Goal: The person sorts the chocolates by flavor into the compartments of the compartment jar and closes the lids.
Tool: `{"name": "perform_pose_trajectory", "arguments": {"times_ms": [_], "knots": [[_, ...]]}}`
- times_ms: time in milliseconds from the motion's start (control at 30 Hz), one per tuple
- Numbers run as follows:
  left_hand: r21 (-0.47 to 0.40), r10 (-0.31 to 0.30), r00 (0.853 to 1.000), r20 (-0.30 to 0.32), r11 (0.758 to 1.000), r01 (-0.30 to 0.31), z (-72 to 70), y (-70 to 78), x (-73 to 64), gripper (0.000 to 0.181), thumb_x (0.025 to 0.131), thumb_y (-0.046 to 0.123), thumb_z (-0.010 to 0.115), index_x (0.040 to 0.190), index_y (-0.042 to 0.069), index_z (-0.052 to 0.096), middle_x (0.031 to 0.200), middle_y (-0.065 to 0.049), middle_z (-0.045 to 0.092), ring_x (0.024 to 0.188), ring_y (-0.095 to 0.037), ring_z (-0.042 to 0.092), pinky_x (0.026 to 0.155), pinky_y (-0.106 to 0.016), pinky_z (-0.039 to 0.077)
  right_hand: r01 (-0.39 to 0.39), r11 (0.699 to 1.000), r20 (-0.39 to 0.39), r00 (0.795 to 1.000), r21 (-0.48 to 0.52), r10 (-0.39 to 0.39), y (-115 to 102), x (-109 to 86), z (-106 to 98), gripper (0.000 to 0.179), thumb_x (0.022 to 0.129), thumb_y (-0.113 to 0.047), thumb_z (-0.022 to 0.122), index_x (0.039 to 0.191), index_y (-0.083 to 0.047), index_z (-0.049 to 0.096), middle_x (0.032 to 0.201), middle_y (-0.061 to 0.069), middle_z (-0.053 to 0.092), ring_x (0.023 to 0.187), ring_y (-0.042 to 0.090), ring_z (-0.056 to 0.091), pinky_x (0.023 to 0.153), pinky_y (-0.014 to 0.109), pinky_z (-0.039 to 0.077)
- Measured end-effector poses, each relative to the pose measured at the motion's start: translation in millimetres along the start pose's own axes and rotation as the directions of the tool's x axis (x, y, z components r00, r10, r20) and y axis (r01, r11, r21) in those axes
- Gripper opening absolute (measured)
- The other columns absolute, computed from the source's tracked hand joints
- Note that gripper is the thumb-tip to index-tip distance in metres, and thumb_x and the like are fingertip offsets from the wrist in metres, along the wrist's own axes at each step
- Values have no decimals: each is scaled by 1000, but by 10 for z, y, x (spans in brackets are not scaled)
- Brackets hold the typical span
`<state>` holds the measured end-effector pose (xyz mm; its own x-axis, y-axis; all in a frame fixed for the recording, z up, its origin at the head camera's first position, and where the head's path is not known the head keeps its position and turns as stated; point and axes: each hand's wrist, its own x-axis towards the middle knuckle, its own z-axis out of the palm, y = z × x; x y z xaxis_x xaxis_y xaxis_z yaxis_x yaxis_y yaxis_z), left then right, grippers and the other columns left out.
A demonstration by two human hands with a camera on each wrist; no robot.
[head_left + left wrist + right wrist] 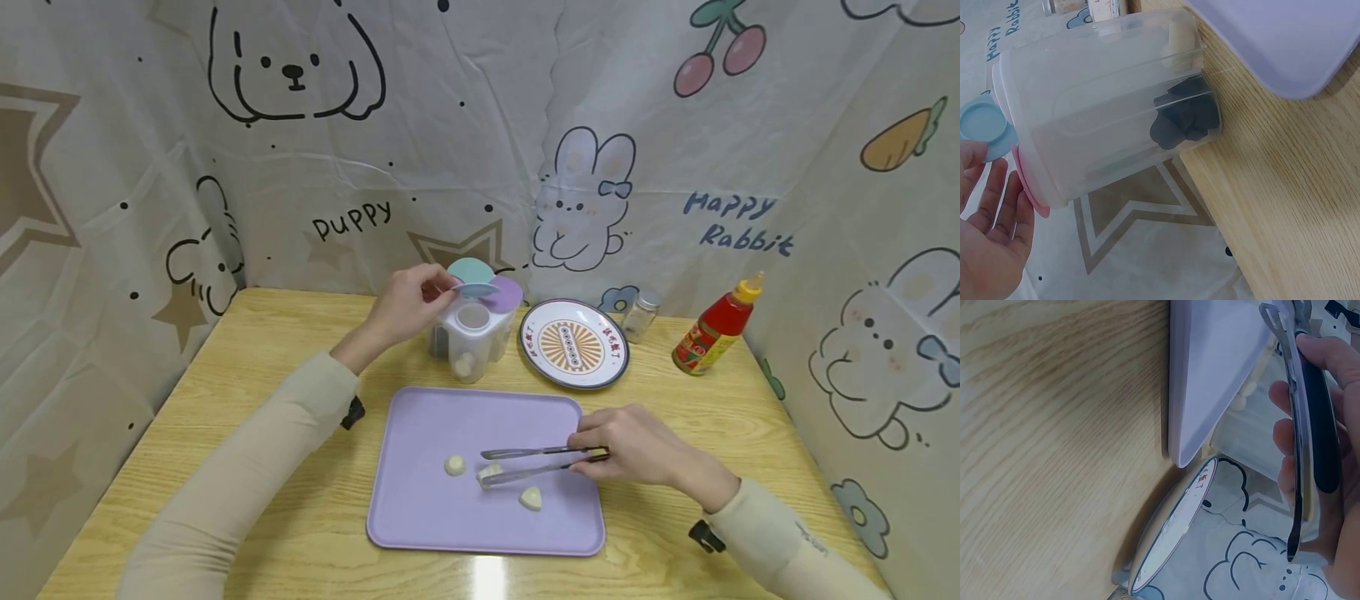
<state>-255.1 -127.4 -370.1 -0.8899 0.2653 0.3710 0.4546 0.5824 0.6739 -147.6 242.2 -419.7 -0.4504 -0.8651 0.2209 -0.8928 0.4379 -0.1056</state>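
Observation:
My left hand [408, 304] is at the top of a clear container [1110, 87] with coloured flip lids. Between thumb and fingers it pinches a light blue lid [984, 125], which is raised. Below it, one compartment holds dark pieces [1188, 112] and another pale pieces [1180, 40]. My right hand [633, 446] grips metal tongs [525, 475] with dark handles, held over a purple tray [480, 537]. The arms of the tongs are spread, and the nearer one overlaps a small white piece [490, 472]. Two similar pieces, one round [455, 464] and one wedge-like [531, 498], lie either side.
Behind the tray stands a white plate [540, 362] with an orange sunburst pattern. A small glass jar [641, 315] is to its right, then a red sauce bottle [712, 333] with a yellow cap. A printed cloth [450, 142] hangs along the table's back and sides.

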Motion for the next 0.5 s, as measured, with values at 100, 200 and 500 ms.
{"name": "perform_pose_trajectory", "arguments": {"times_ms": [100, 200, 500], "knots": [[-1, -5, 1000, 3, 1000, 5, -1, 1, 2, 11, 101, 11, 70, 109, 6, 74, 106, -13, 77, 91, -25, 70, 83, -38, 60, 0, 1000, 12, 1000, 0, 0, -6, 14, 1, 17, 85, -34, 86, 95, -21, 82, 85, -12, 74, 66, -2, 59, 56, 9, 42], [-3, -9, 1000, 7, 1000, 10, -5, 6, 3, 10, 100, 11, 70, 108, 6, 74, 105, -13, 77, 91, -26, 70, 84, -38, 60, -4, 1000, 21, 1000, 5, 4, -8, 28, 12, 17, 84, -33, 87, 95, -21, 82, 86, -12, 75, 68, -2, 61, 57, 10, 45], [5, -15, 1000, 12, 1000, 15, -5, 13, 4, 11, 100, 11, 70, 109, 6, 74, 106, -13, 77, 92, -26, 71, 85, -39, 61, -11, 1000, 40, 999, 19, 10, 4, 44, 63, 12, 87, -31, 85, 94, -22, 82, 84, -13, 74, 68, -4, 59, 58, 12, 47]]}}
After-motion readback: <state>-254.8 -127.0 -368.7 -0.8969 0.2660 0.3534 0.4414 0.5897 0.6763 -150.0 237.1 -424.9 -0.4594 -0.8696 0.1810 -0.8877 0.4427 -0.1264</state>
